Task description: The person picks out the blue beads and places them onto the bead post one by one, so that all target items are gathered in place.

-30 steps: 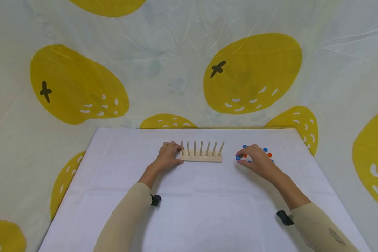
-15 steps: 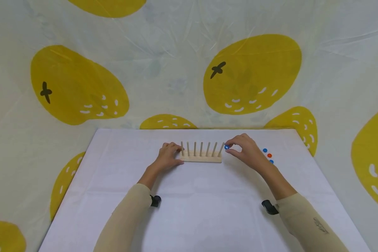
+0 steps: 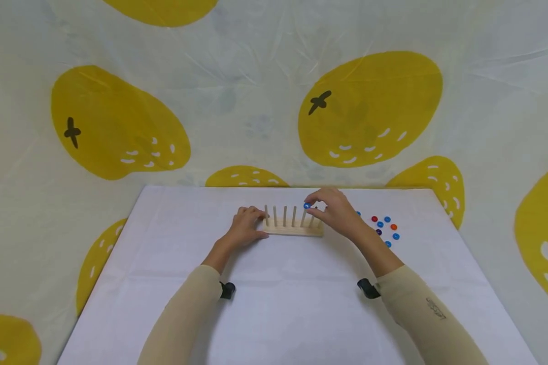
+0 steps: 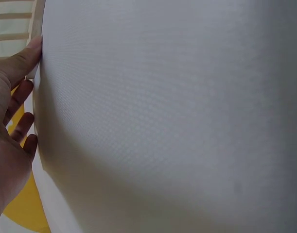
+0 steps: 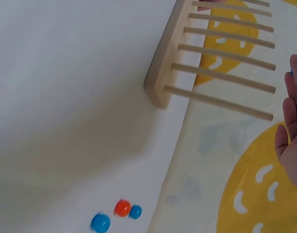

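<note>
A wooden peg stand (image 3: 293, 231) with a row of upright pegs stands on the white table. My left hand (image 3: 244, 227) holds the left end of its base, thumb in front and fingers behind. Between thumb and fingertips my right hand (image 3: 335, 210) pinches a small blue bead (image 3: 307, 206), right at the top of a peg towards the stand's right end. Part of the right end of the stand is hidden by that hand. In the right wrist view the pegs (image 5: 221, 102) show bare, and only a sliver of the bead shows by the fingers.
Right of the stand several loose beads lie on the table, among them a red bead (image 3: 374, 219), an orange bead (image 3: 394, 227) and a dark purple bead (image 3: 378, 232). The others are blue. Behind the table hangs a cloth (image 3: 255, 101) printed with yellow fruit.
My right hand has carried the blue bead left from the loose beads to over the peg stand, uncovering more beads behind it. The left hand stays at the stand's end.
</note>
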Tool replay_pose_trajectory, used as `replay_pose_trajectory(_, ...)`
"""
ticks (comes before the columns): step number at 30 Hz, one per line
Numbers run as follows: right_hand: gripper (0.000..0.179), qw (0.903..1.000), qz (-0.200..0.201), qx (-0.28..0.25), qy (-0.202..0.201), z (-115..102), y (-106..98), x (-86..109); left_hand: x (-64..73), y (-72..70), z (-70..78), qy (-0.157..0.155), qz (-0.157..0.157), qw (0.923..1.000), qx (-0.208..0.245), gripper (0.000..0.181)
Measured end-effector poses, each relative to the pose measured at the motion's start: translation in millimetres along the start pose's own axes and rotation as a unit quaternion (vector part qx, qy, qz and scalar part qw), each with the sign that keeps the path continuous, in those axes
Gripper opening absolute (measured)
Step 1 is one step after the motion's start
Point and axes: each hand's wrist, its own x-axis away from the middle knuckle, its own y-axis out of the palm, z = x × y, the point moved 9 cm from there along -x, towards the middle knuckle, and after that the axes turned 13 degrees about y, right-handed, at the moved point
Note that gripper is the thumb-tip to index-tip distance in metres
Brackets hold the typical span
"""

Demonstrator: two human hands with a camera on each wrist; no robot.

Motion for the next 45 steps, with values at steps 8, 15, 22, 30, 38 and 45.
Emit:
replay_pose_trajectory(8,0.02,0.9996,-0.012,-0.005,-0.023,-22.3,17.5,-20.5,-1.3,2.0,-1.1,-0.013,-0.008,0.9999,-0.002,0.06)
replay_pose_trajectory(15,0.02,0.9994,-0.024,-0.011,-0.023,-35.5,35.0,-35.8,-1.6,-0.3,0.9,-0.004,-0.007,0.9999,-0.012,0.059)
replay_pose_trajectory(22,0.02,0.9984,-0.032,-0.013,-0.045,-52.9,50.9,-46.3,-1.2,-1.8,0.7,-0.008,-0.014,0.9997,-0.018,0.058)
replay_pose_trajectory(30,0.02,0.9974,-0.038,-0.012,-0.06,-65.2,60.4,-49.1,-1.5,-1.0,0.0,0.001,-0.006,1.0,-0.003,0.054)
replay_pose_trajectory(38,0.021,0.9974,-0.034,0.009,-0.063,-65.7,69.1,-52.0,-2.6,-3.1,0.8,-0.001,-0.005,1.0,-0.004,0.052)
replay_pose_trajectory(45,0.02,0.9973,-0.047,0.046,-0.032,-60.8,77.2,-50.0,-1.9,-3.1,1.9,0.003,-0.003,1.0,-0.006,0.05)
